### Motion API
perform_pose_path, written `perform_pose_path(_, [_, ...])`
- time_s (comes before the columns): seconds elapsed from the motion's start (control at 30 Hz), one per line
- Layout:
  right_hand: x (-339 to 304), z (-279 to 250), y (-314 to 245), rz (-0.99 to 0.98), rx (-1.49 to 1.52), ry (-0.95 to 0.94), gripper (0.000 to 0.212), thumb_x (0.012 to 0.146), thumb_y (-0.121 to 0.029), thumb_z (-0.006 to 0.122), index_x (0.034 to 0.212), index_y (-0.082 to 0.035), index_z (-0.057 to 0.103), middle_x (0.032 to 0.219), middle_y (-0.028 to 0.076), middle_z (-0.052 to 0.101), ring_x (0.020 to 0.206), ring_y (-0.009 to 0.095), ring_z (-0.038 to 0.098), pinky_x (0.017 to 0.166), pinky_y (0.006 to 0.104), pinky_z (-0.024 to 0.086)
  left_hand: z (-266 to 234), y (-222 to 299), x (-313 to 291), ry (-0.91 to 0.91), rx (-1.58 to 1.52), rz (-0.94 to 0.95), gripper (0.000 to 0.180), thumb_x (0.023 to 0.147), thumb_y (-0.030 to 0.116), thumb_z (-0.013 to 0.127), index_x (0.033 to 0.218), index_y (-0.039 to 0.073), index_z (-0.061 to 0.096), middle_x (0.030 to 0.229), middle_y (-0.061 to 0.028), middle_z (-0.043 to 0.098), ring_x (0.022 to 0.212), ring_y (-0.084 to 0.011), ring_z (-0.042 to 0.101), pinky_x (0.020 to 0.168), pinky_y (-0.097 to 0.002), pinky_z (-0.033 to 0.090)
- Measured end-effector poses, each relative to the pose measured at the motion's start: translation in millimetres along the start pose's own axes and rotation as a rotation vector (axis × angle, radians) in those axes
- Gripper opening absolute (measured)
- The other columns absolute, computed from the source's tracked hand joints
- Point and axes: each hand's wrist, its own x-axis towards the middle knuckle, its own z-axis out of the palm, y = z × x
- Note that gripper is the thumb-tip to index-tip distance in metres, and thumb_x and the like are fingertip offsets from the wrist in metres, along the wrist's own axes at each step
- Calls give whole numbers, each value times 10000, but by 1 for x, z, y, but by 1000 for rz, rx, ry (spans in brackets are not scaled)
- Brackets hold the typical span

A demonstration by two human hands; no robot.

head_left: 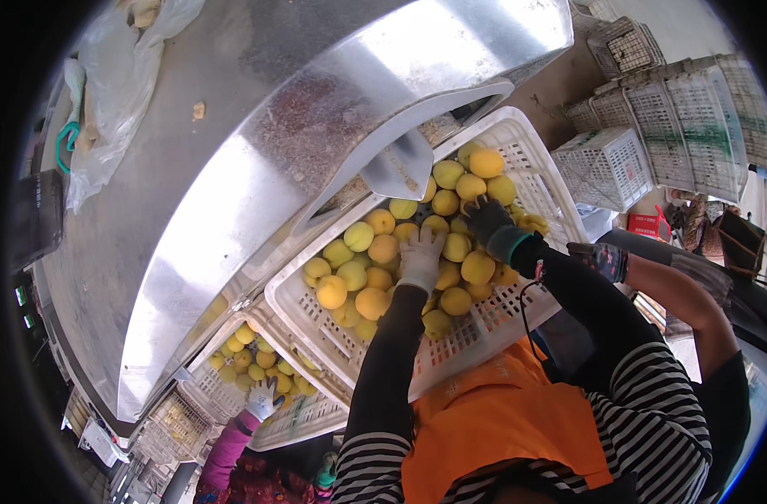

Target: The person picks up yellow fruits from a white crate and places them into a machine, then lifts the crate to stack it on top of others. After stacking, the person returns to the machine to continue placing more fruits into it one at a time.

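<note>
Round yellow and yellow-green peaches [371,303] fill much of a white slatted plastic crate [541,168] in front of me. My left hand [421,259], in a whitish glove, lies over the fruit near the crate's middle, its fingers apart and touching peaches. Farther right and toward the far side, my right hand [489,223] wears a dark glove with a teal cuff. Its spread, slightly bent fingers rest on peaches. I see no fruit lifted by either hand. The palms and the peaches under them are hidden.
A large metal table with a curved raised rim [224,181] and a chute [400,164] adjoins the crate. At lower left, another person's gloved hand [264,398] reaches to a second fruit crate [303,427]. Another person's patterned glove [599,260] is at right. Stacked crates [682,122] stand behind.
</note>
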Motion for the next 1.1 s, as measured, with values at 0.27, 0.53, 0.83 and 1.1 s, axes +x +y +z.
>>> perform_pose_path(0.27, [10,-10,-14,251,135,-322,275,796,-131,561,1063,-168,614,1133,87,573,1052,261,550,788,402,458,-30,-9,-69,457,-1286,-300,420,808,165,601,1184,27,474,1101,-126,536,996,-221,551,820,-322,470])
perform_pose_path(0.53, [-10,-117,-29,57,1526,-1,525,732,-156,660,1227,-68,506,1224,142,510,1131,322,484,955,390,401,-92,3,-127,169,-2638,273,514,927,416,388,1285,51,441,1300,-92,467,1232,-254,394,1049,-387,320])
perform_pose_path(0.83, [-34,-273,-48,-214,1011,543,719,659,-269,774,1252,-24,449,1281,196,456,1226,365,393,1008,432,349,-182,24,-162,496,-1849,-24,669,851,486,550,1315,30,394,1332,-116,443,1216,-265,411,1052,-382,316])
perform_pose_path(1.1, [48,-229,-30,291,803,843,675,708,-407,710,1217,-55,441,1251,195,471,1196,397,410,1047,485,291,-209,21,-143,268,-2508,407,606,968,488,274,1299,0,415,1254,-129,507,1141,-249,489,999,-353,383])
